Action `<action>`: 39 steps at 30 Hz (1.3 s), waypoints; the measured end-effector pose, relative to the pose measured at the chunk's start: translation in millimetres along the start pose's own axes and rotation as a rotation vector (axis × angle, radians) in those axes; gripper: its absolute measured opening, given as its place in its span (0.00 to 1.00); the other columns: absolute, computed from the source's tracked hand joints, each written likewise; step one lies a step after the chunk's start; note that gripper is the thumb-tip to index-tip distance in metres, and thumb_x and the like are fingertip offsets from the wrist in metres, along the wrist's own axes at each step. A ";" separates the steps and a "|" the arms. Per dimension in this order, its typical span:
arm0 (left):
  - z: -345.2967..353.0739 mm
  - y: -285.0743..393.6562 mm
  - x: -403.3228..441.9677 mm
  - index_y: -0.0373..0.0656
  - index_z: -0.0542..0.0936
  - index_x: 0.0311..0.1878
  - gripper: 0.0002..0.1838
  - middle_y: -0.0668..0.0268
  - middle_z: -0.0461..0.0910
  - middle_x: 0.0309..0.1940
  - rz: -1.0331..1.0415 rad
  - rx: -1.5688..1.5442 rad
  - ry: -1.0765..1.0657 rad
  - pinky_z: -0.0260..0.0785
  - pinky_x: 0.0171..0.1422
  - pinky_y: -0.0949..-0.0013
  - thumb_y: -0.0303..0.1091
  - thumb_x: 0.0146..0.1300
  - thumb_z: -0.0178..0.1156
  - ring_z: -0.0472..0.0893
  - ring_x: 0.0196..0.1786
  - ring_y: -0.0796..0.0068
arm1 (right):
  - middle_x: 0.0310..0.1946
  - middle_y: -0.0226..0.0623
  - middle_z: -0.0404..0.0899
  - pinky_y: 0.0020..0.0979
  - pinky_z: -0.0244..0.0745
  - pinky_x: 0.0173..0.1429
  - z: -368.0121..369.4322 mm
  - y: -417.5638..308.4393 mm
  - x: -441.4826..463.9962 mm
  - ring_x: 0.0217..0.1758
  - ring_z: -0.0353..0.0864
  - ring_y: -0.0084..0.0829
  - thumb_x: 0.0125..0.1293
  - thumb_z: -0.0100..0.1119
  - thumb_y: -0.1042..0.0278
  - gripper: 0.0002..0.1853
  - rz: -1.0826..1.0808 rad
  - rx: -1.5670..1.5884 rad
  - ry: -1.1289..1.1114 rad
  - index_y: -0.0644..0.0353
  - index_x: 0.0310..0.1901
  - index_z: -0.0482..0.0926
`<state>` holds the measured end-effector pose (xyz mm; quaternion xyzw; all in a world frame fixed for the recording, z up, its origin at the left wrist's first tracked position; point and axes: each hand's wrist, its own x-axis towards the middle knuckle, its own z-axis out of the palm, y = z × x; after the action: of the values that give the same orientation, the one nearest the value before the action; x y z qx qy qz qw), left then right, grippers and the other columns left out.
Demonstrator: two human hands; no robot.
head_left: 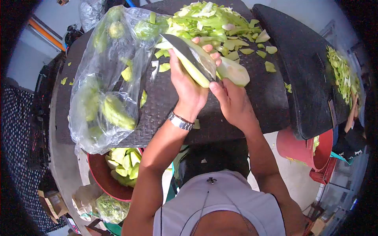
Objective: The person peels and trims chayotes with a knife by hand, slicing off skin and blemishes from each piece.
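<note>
My left hand (188, 84) is wrapped round a peeled, pale green vegetable (193, 72) that looks like chayote, its fingertips showing past the far side. In my right hand (232, 100) is a knife (185, 53), its wide blade lying over the vegetable and pointing up and left. The handle is mostly hidden by my fingers. Beside the blade, another cut pale piece (235, 72) shows a whitish face; whether it touches my right hand I cannot tell. Just beyond my hands rises a heap of green strips (204, 19), with loose slices around it.
A clear plastic bag (114, 82) of whole green vegetables lies on the dark woven tabletop (260, 114) at left. Below it, a red bucket (94, 169) holds pale green pieces. Another red bucket (287, 145) stands at right, near a dark table with shredded strips (341, 74) and another person's arm (351, 112).
</note>
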<state>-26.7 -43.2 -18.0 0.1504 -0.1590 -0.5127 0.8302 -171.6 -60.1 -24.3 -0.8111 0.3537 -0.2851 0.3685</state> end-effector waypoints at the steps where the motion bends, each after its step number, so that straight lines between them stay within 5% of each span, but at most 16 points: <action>1: 0.5 -0.2 0.6 0.42 0.69 0.67 0.33 0.51 0.78 0.52 0.030 0.028 -0.003 0.75 0.60 0.44 0.63 0.77 0.44 0.80 0.53 0.49 | 0.24 0.55 0.78 0.54 0.73 0.35 0.3 1.5 3.1 0.31 0.81 0.64 0.76 0.57 0.42 0.28 0.004 -0.002 -0.007 0.67 0.36 0.74; 4: 3.3 -0.5 -2.6 0.41 0.69 0.67 0.28 0.52 0.77 0.55 0.142 0.187 0.005 0.78 0.58 0.49 0.54 0.78 0.50 0.82 0.53 0.52 | 0.25 0.58 0.78 0.55 0.73 0.38 6.6 -7.7 7.7 0.30 0.81 0.63 0.76 0.57 0.42 0.29 -0.015 0.046 0.047 0.68 0.35 0.73; 7: 7.6 -2.6 0.4 0.39 0.69 0.67 0.24 0.52 0.79 0.56 0.228 0.391 0.016 0.81 0.54 0.55 0.45 0.76 0.55 0.84 0.52 0.57 | 0.17 0.46 0.74 0.48 0.70 0.26 17.5 -3.1 20.8 0.17 0.76 0.47 0.75 0.50 0.31 0.34 -0.016 0.231 0.071 0.64 0.36 0.75; 10: -7.7 12.0 4.4 0.40 0.72 0.65 0.23 0.55 0.82 0.54 0.124 0.312 0.020 0.82 0.51 0.54 0.42 0.73 0.58 0.85 0.52 0.61 | 0.11 0.22 0.57 0.28 0.54 0.17 -11.9 -6.8 36.6 0.10 0.55 0.21 0.74 0.34 0.21 0.41 0.658 0.899 -0.599 0.59 0.42 0.75; 13: -18.5 23.1 9.3 0.41 0.75 0.63 0.22 0.58 0.83 0.53 -0.036 0.134 -0.010 0.80 0.55 0.54 0.45 0.74 0.57 0.85 0.53 0.63 | 0.09 0.17 0.53 0.23 0.46 0.12 -16.7 -3.2 42.5 0.08 0.48 0.14 0.67 0.31 0.13 0.45 0.601 1.429 -0.796 0.57 0.42 0.75; 15: -21.4 30.5 15.3 0.42 0.76 0.63 0.23 0.61 0.83 0.54 -0.078 0.019 -0.057 0.78 0.60 0.55 0.49 0.75 0.55 0.84 0.54 0.62 | 0.11 0.19 0.55 0.23 0.49 0.14 -22.4 -4.7 50.7 0.09 0.53 0.15 0.68 0.33 0.14 0.45 0.585 1.270 -0.664 0.57 0.41 0.75; 18: -13.5 20.1 20.2 0.44 0.76 0.64 0.26 0.63 0.83 0.56 0.119 0.052 0.175 0.76 0.64 0.56 0.54 0.77 0.52 0.83 0.57 0.61 | 0.15 0.21 0.61 0.23 0.57 0.16 -25.1 -8.7 61.2 0.12 0.59 0.16 0.72 0.41 0.20 0.40 0.465 0.745 -0.429 0.57 0.42 0.77; 21: -17.6 23.5 23.4 0.44 0.76 0.65 0.28 0.61 0.82 0.59 0.110 -0.036 0.155 0.75 0.65 0.53 0.57 0.77 0.50 0.82 0.60 0.59 | 0.15 0.23 0.63 0.23 0.56 0.19 -21.5 -28.9 46.7 0.14 0.60 0.16 0.77 0.37 0.27 0.37 0.358 0.409 -0.321 0.59 0.39 0.77; 22: -22.1 23.4 25.6 0.44 0.75 0.66 0.29 0.61 0.81 0.60 0.107 -0.038 0.140 0.76 0.64 0.52 0.58 0.77 0.49 0.82 0.60 0.60 | 0.19 0.28 0.69 0.28 0.62 0.24 -10.4 -12.4 45.6 0.19 0.66 0.20 0.81 0.44 0.39 0.29 0.171 0.237 -0.265 0.62 0.40 0.76; 25: -30.2 24.2 27.2 0.45 0.73 0.68 0.31 0.61 0.79 0.61 0.090 -0.035 0.103 0.77 0.62 0.50 0.61 0.78 0.46 0.82 0.60 0.59 | 0.22 0.35 0.72 0.34 0.67 0.30 7.0 -2.4 13.4 0.22 0.70 0.27 0.80 0.53 0.49 0.22 -0.251 0.070 -0.006 0.66 0.41 0.75; 26: -26.8 25.5 25.0 0.45 0.73 0.68 0.33 0.61 0.79 0.61 0.079 -0.030 0.091 0.77 0.62 0.49 0.63 0.77 0.45 0.82 0.60 0.59 | 0.28 0.53 0.82 0.51 0.74 0.36 -3.0 -10.3 3.7 0.32 0.84 0.58 0.76 0.60 0.50 0.21 0.014 0.061 -0.177 0.64 0.41 0.73; 28: -26.6 26.3 23.4 0.44 0.72 0.68 0.37 0.58 0.79 0.60 0.062 0.022 0.072 0.78 0.60 0.46 0.68 0.76 0.44 0.81 0.60 0.56 | 0.27 0.52 0.82 0.51 0.75 0.35 0.0 -12.4 -7.4 0.33 0.84 0.59 0.76 0.59 0.49 0.21 0.021 0.104 -0.168 0.63 0.41 0.73; 31: -31.6 26.2 23.6 0.47 0.72 0.71 0.34 0.59 0.78 0.63 0.034 -0.067 0.071 0.68 0.68 0.28 0.65 0.77 0.43 0.79 0.64 0.49 | 0.25 0.50 0.81 0.50 0.74 0.34 3.5 -16.2 -15.1 0.32 0.84 0.58 0.77 0.58 0.51 0.19 0.013 0.078 -0.142 0.63 0.42 0.73; 33: -34.1 26.4 23.1 0.46 0.72 0.71 0.35 0.59 0.78 0.63 0.033 -0.054 0.039 0.70 0.68 0.31 0.65 0.77 0.43 0.79 0.64 0.51 | 0.25 0.52 0.80 0.44 0.73 0.35 2.7 -18.3 -16.1 0.32 0.85 0.54 0.79 0.56 0.56 0.16 0.041 0.063 -0.169 0.65 0.43 0.75; 39: -30.3 24.5 22.6 0.45 0.72 0.70 0.32 0.59 0.78 0.63 0.134 0.010 0.100 0.74 0.69 0.49 0.61 0.79 0.43 0.80 0.63 0.56 | 0.26 0.54 0.80 0.47 0.72 0.36 5.2 -18.9 -13.8 0.34 0.83 0.59 0.79 0.55 0.56 0.16 0.044 -0.002 -0.179 0.65 0.44 0.75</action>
<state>15.3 -50.4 -32.8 0.1689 -0.1296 -0.4472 0.8687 -169.0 -38.2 -14.9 -0.8256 0.3375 -0.2028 0.4041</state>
